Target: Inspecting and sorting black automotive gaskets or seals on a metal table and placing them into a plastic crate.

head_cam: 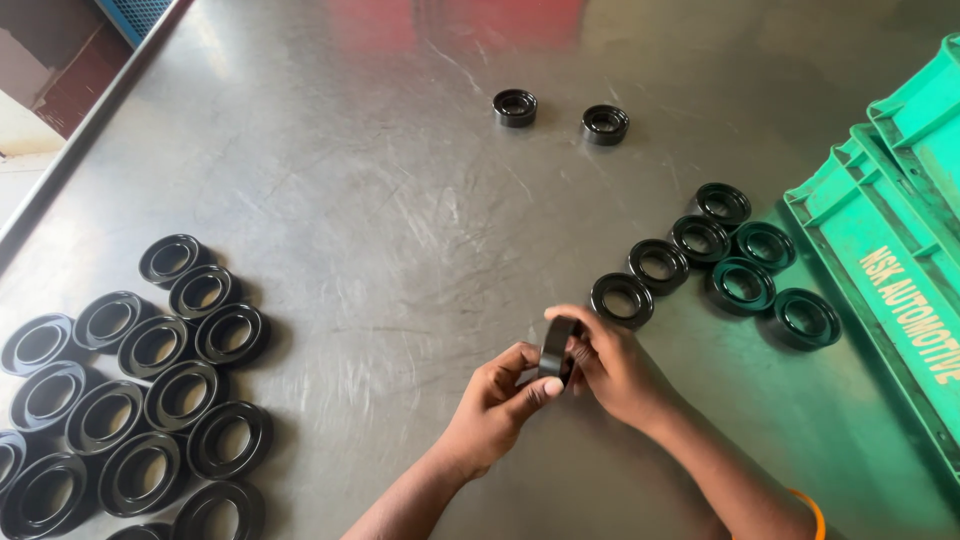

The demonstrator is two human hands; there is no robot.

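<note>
A black rubber ring stands on edge between both my hands, just above the metal table. My left hand pinches its near side with thumb and fingers. My right hand grips its far side. To the left lies a cluster of several flat black rings. To the right, several black rings lie in rows beside my right hand, the nearest one just beyond my fingers.
Two separate black rings sit at the far middle of the table. Green plastic crates lie along the right edge. The table's left edge runs diagonally at top left.
</note>
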